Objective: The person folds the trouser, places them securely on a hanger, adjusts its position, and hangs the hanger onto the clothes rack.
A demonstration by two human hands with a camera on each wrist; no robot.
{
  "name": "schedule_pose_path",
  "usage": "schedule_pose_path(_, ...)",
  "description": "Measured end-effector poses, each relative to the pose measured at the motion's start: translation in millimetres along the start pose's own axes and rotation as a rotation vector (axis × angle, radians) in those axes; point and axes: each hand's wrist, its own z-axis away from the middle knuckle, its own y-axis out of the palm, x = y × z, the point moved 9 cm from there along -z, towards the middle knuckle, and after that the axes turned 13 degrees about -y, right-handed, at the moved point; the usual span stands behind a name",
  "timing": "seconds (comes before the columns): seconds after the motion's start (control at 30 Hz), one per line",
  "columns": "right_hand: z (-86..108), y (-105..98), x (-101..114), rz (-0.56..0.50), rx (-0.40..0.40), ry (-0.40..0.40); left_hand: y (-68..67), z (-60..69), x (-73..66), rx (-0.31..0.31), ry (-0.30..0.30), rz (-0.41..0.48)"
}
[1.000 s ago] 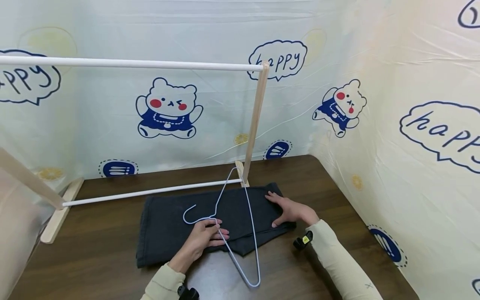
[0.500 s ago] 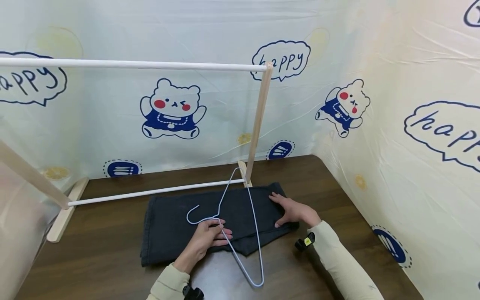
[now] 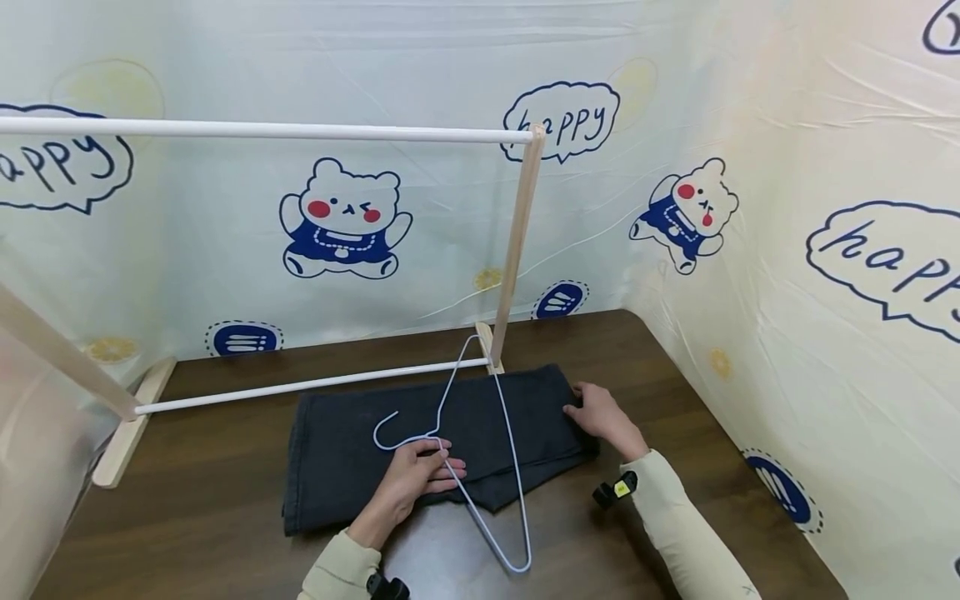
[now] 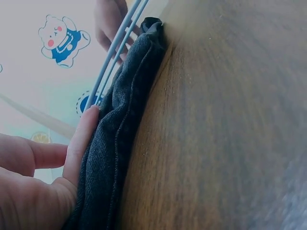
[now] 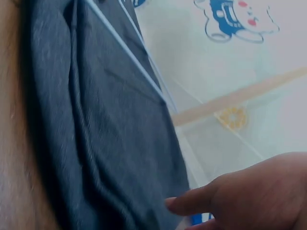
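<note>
A pair of dark trousers [image 3: 352, 467], folded into a long strip, lies on the table. Over it stretches a pale blue wire clothes hanger [image 3: 512, 442], its hook pointing left and one end reaching past the front of the cloth. My left hand [image 3: 408, 479] pinches the hanger close to the hook, with its other fingers spread over the trousers. At the right end of the folded cloth is my right hand [image 3: 603, 417], thumb at the top edge and fingers partly hidden. The right wrist view shows that thumb [image 5: 192, 200] extended against the fabric edge.
A rack with a white upper rail [image 3: 300, 130], a white lower rail [image 3: 307, 387] and wooden posts [image 3: 517, 242] stands behind the trousers. Printed sheeting [image 3: 450, 67] hangs around the brown wooden table [image 3: 210, 575].
My right hand has slid right, from lying on top of the trousers to their right edge. The left hand still holds the hanger in the same place.
</note>
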Motion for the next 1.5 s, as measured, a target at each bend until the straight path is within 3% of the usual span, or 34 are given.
schedule_pose_path(0.2, -0.5, -0.4, -14.5, -0.09, -0.031, 0.025, -3.8, -2.8, 1.3, -0.012, 0.001, 0.013)
schedule_pose_path(0.37, -0.8, -5.4, -5.2, -0.09, -0.036, -0.014, -6.5, -4.1, 0.6, -0.031, -0.004, 0.009)
schedule_pose_path(0.63, 1.7, -25.4, 31.5, -0.179, -0.094, -0.102, -8.6, -4.9, -2.1, -0.056, -0.001, 0.01)
schedule_pose_path(0.93, 3.4, -35.1, 92.8, -0.214, -0.145, -0.244, -7.2, -5.3, -1.8, -0.046, 0.015, 0.004)
schedule_pose_path(1.2, 2.9, -18.0, 143.1, -0.218, -0.148, -0.351, -6.3, -4.5, 0.7, -0.037, 0.026, 0.023)
schedule_pose_path(1.5, 1.6, 19.5, 171.2, -0.223, -0.089, -0.401, -3.1, -4.1, 5.2, -0.017, 0.012, 0.034)
